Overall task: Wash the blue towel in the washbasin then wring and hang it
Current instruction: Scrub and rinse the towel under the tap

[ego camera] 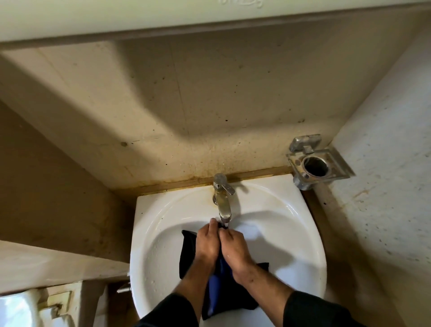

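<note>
Hands: left hand (208,242), right hand (234,247) grip towel (218,280) under tap (222,203).

No readable text, label, brand, number or sign anywhere in view. Faint raised marking on white ledge (242,2) at top edge, cut off by frame, too blurred to read. Chrome tap (222,198), white washbasin (303,233), metal wall holder (314,163): no legible marks.
</note>
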